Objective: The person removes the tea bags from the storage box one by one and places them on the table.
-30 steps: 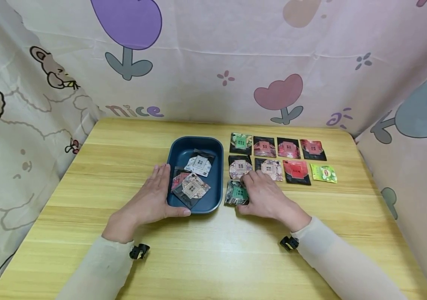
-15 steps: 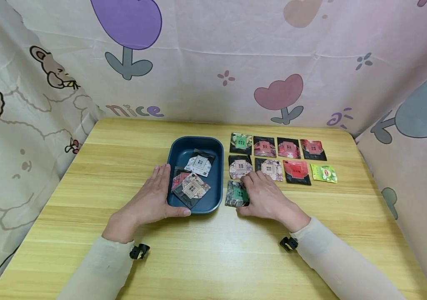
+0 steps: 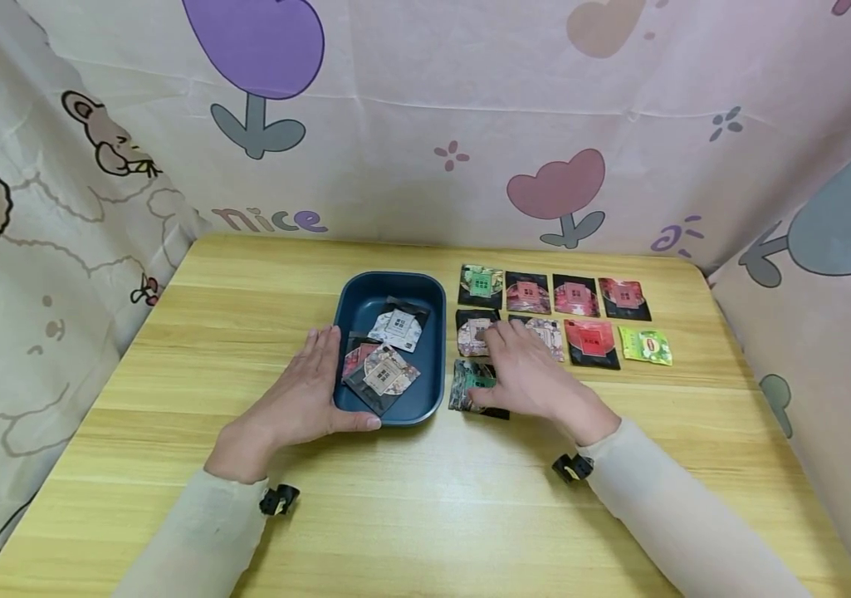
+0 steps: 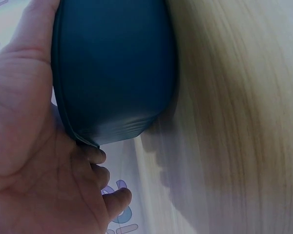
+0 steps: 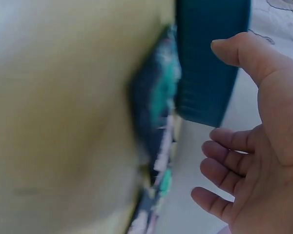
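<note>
My left hand [image 3: 298, 399] lies along the left side of a dark blue tray [image 3: 434, 349], thumb at its front corner; in the left wrist view its palm is beside the tray wall [image 4: 117, 73]. Inside the tray lie a white-and-black tea sachet [image 3: 398, 325], a beige-and-black one [image 3: 383, 378] and a partly covered red one [image 3: 354, 355]. My right hand [image 3: 530, 374] hovers over a green-and-black tea sachet [image 3: 470, 386] right of the tray, partly hiding it. In the right wrist view, the fingers are spread apart with nothing between them, and the green sachet [image 5: 158, 92] lies flat, blurred.
Two rows of tea sachets lie behind the right hand, including a green one [image 3: 481, 285], a red one [image 3: 592, 342] and a small yellow-green one [image 3: 645, 345]. A printed curtain [image 3: 395, 166] hangs behind the wooden table [image 3: 410, 515].
My right hand has let go of the green-and-black sachet and lifted slightly away from it, uncovering its lower right corner. The left hand and the tray have stayed in place.
</note>
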{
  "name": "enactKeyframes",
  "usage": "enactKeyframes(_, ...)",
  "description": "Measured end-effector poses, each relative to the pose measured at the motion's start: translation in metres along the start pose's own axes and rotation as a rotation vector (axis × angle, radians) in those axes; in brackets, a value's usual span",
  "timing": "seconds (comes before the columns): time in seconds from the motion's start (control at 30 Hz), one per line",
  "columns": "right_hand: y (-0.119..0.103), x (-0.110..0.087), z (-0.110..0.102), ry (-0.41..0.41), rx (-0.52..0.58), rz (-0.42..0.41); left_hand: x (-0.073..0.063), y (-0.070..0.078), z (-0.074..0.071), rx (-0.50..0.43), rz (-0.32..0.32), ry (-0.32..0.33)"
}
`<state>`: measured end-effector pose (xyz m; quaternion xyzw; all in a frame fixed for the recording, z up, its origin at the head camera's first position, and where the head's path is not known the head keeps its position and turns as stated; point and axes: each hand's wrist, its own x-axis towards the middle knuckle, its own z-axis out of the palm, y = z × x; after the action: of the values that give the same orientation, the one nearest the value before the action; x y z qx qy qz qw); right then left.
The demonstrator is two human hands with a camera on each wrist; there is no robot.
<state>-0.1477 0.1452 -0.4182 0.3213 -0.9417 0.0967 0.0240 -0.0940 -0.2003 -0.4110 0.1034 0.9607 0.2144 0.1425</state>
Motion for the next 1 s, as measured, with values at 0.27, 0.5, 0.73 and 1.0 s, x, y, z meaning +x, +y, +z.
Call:
enactKeyframes(0.27,-0.025,0.042,-0.025,0.059,0.031,-0.071,-0.001,0.000,0.000,0.000,0.000,-0.003)
enactKeyframes(0.5,-0.061,0.073,-0.019,-0.106,-0.064,-0.211,-0.002,-0.001,0.000,0.004,0.011,-0.011)
enactKeyframes(0.73,-0.083,0.090,-0.002,-0.240,-0.123,-0.295,-0.002,-0.002,0.001,0.013,0.031,0.007)
enactKeyframes(1.0,-0.089,0.102,0.008,-0.383,-0.159,-0.268,-0.001,-0.001,0.001,0.032,0.030,-0.006)
